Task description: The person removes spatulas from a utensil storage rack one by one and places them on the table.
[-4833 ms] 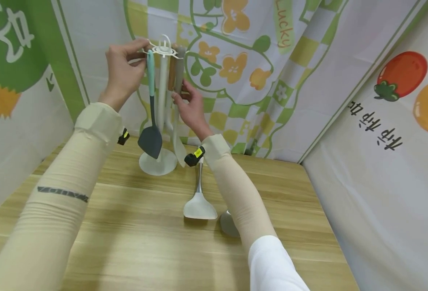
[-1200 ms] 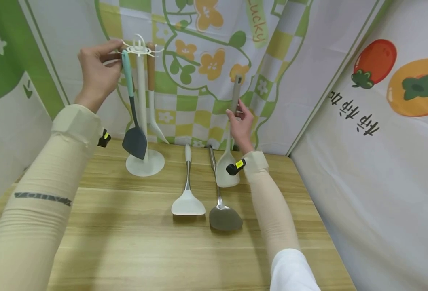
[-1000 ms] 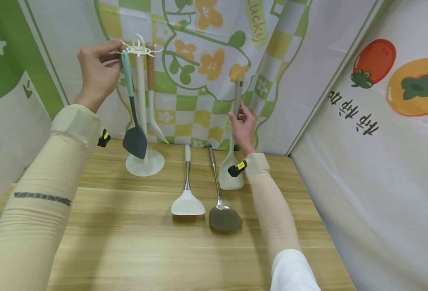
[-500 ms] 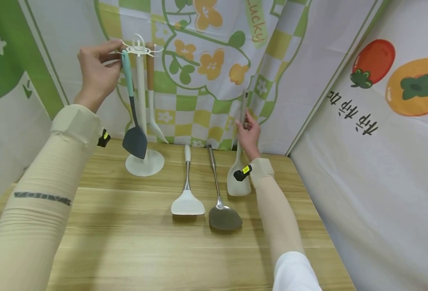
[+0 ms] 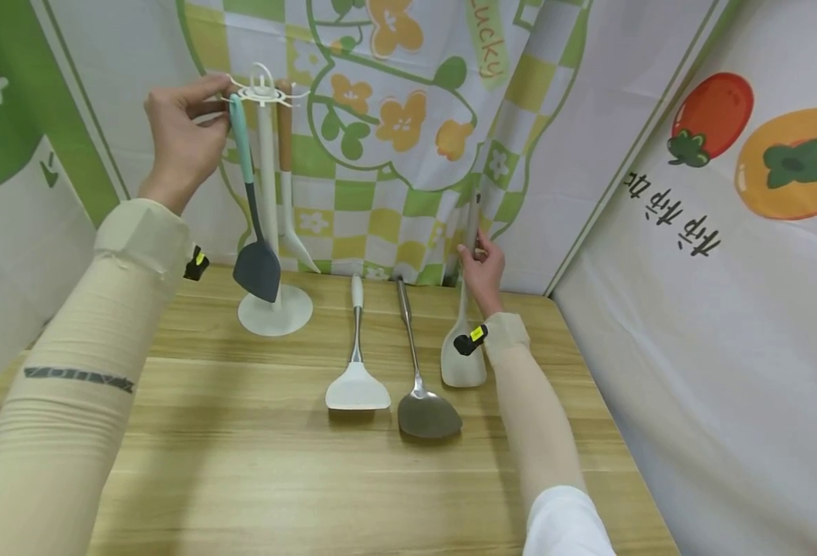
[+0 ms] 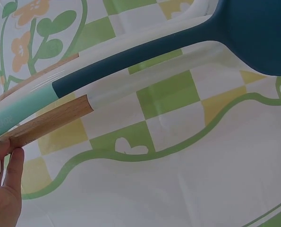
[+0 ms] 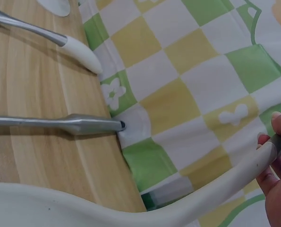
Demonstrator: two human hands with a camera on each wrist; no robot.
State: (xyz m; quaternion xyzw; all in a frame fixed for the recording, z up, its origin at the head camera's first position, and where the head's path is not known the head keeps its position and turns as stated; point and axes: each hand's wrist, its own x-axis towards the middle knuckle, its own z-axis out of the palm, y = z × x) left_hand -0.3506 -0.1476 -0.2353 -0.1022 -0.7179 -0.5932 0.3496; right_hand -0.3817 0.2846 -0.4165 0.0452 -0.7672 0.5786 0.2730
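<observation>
My left hand is up at the hooked top of a white utensil rack, thumb and fingers pinching its edge; in the left wrist view the fingertips touch the end of a wooden handle. Beside them hangs a dark spatula with a turquoise handle. My right hand grips the grey handle of a pale spatula, which leans upright, blade down at the table. Left of it lie a metal wok spatula and a white turner, side by side.
A white utensil with a wooden handle hangs on the rack's far side. A patterned curtain closes off the wooden table at the back, with a printed cloth wall on the right.
My right hand has taken the pale spatula from beside the rack to the right, past the wok spatula, and lowered it towards the table. My left hand stays at the rack's top.
</observation>
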